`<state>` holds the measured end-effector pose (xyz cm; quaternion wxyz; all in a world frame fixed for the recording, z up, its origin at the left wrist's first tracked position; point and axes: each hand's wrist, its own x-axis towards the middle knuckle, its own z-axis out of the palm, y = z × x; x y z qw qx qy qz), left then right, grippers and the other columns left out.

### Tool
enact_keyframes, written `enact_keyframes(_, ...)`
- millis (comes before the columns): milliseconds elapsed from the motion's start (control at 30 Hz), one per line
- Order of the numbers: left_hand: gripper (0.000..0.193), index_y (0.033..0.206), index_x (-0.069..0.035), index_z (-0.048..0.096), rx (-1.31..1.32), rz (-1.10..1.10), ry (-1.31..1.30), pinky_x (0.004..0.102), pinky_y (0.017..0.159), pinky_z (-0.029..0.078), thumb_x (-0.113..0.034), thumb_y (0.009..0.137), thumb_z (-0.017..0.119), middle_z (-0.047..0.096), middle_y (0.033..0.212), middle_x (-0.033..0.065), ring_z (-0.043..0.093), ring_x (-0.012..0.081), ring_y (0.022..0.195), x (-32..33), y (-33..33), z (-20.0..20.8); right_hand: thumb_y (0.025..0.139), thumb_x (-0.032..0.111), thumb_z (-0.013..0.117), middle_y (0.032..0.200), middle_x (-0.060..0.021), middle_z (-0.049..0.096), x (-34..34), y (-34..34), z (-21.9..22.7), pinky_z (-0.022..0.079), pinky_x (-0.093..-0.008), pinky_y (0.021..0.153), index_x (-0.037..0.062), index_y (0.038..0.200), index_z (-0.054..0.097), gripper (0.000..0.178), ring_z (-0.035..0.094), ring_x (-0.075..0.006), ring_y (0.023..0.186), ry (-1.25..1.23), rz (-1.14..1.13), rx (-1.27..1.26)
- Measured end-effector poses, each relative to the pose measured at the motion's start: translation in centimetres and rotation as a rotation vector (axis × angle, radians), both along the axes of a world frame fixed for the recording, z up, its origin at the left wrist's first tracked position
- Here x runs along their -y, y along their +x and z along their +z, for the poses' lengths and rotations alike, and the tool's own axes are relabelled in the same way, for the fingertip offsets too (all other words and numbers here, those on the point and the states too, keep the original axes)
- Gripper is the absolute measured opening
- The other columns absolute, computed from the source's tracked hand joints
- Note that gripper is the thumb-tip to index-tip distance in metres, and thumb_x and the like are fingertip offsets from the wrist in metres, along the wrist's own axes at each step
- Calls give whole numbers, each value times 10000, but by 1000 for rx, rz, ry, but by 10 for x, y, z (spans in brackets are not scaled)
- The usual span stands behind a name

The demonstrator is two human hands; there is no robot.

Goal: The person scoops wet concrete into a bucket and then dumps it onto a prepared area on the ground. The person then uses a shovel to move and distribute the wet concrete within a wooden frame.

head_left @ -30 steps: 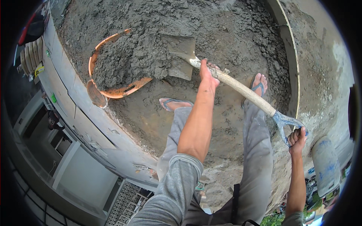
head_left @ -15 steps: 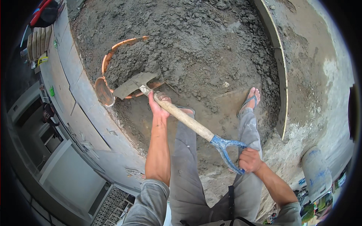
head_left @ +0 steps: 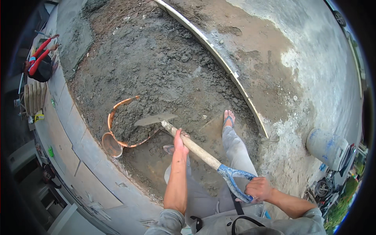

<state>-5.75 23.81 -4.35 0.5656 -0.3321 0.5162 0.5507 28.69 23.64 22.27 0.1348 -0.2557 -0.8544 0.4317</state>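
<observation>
Both of my hands hold a shovel (head_left: 201, 153) with a pale wooden shaft and a blue D-shaped grip. My left hand (head_left: 180, 141) is wrapped round the shaft close to the blade. My right hand (head_left: 258, 189) is closed on the blue grip. The grey blade (head_left: 154, 118) is raised over wet concrete (head_left: 127, 123) that lies inside an orange curved rim (head_left: 110, 121). Whether the blade touches the concrete I cannot tell. A small round bucket (head_left: 112, 145) stands against the rim's near left side.
A long board (head_left: 211, 49) edges the concrete bed on the right. A grey-blue drum (head_left: 328, 148) lies at the right. Another person in red sleeves (head_left: 39, 62) crouches far left near stacked bags (head_left: 34, 98). Paving slabs (head_left: 92, 150) run along the left. My sandalled foot (head_left: 228, 119) is on the ground.
The view has turned and shifted, showing more ground at the right and the red-sleeved person at far left. The shovel blade has turned from lying broad to nearly edge-on. Both hands keep their grip.
</observation>
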Motion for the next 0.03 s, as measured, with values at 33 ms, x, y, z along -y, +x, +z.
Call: enact_keyframes(33, 197, 721, -133, 447, 8, -54, 23, 249, 457, 439, -181, 825, 607, 454, 575, 9, 454, 139, 485, -11, 5, 17, 689, 316, 749, 531, 19, 477, 6, -1, 19, 378, -277, 456, 113, 525, 417, 422, 535, -143, 494, -37, -54, 32)
